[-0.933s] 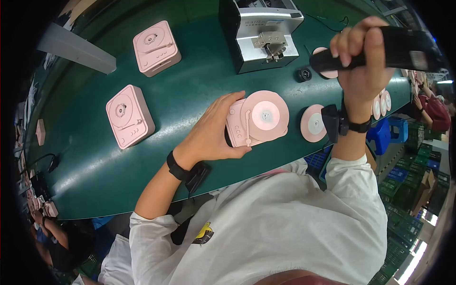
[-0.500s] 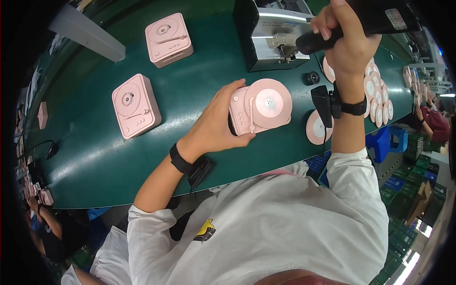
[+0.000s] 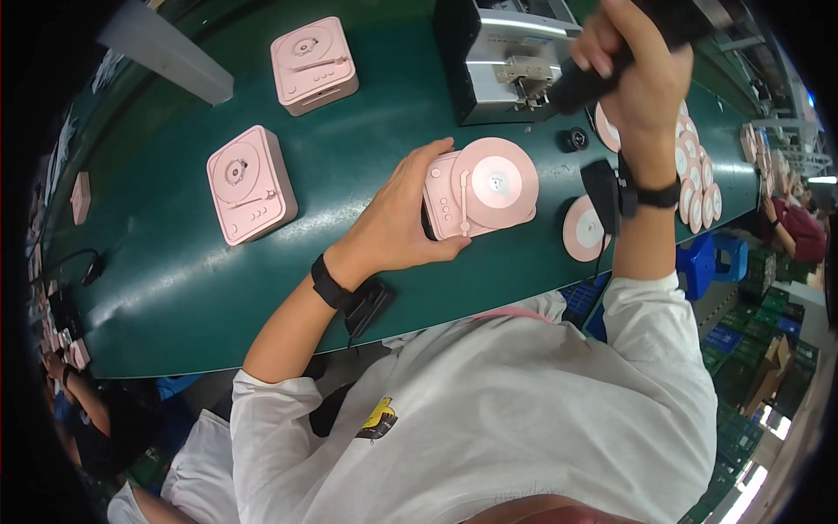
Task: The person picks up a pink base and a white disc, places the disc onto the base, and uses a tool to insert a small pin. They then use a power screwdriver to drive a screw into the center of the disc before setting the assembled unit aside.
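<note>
My left hand (image 3: 388, 214) is wrapped round the left side of a small pink record-player-shaped device (image 3: 443, 203), its thumb along the near edge. A pink disc with a white centre (image 3: 496, 182) lies on top of the device, beside its small tonearm. Up at the right, my right hand (image 3: 642, 74) grips a black hand-held tool (image 3: 583, 86) by its thick round handle. The tool is blurred and runs out toward the top edge; its kind cannot be made out. Its handle end is close to the front of a silver and black machine (image 3: 524, 65).
Two more pink devices (image 3: 253, 185) (image 3: 314, 65) rest at the left and far left. A loose disc (image 3: 587, 229) lies near my right forearm, with several discs (image 3: 696, 179) heaped beyond it. A small black round part (image 3: 574, 140) sits before the machine. Blue stools (image 3: 696, 266) stand beyond the table edge.
My right hand and the black tool have shifted slightly and tilted, with more blur. My left hand still holds the pink device in nearly the same place.
</note>
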A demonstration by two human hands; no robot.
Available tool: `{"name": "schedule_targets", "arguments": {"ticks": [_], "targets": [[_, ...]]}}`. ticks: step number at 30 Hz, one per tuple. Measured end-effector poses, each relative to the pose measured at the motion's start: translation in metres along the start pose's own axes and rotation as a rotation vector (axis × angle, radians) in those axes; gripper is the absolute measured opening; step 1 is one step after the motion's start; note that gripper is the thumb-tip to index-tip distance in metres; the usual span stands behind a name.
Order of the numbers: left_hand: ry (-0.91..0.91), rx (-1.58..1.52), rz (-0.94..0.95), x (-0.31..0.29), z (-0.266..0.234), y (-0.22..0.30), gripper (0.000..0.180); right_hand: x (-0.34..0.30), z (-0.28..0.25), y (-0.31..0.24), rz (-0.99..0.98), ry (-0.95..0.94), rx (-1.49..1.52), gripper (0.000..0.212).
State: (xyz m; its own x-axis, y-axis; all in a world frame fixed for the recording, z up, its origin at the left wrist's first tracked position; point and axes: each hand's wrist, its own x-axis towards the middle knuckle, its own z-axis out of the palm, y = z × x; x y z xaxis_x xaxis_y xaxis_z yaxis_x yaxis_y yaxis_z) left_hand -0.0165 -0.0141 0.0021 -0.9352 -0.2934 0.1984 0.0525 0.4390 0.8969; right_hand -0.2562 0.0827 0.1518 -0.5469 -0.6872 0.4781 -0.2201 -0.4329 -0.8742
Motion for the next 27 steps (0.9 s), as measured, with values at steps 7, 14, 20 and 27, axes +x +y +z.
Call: {"name": "schedule_targets", "arguments": {"ticks": [7, 14, 20, 27], "targets": [[-0.050, 0.034, 0.063, -0.003, -0.003, -0.001, 0.098, -0.057, 0.020, -0.017, -0.053, -0.144, 0.234, 0.018], [-0.037, 0.011, 0.037, -0.002, -0.005, 0.000, 0.092, -0.067, 0.022, -0.001, -0.042, -0.192, 0.079, 0.020], [-0.030, -0.008, 0.042, -0.002, -0.003, -0.002, 0.092, -0.069, 0.025, 0.001, -0.030, -0.188, 0.059, 0.019], [-0.040, -0.001, 0.031, -0.003, -0.003, -0.003, 0.095, -0.071, 0.029, 0.002, -0.024, -0.206, 0.001, 0.016]]}}
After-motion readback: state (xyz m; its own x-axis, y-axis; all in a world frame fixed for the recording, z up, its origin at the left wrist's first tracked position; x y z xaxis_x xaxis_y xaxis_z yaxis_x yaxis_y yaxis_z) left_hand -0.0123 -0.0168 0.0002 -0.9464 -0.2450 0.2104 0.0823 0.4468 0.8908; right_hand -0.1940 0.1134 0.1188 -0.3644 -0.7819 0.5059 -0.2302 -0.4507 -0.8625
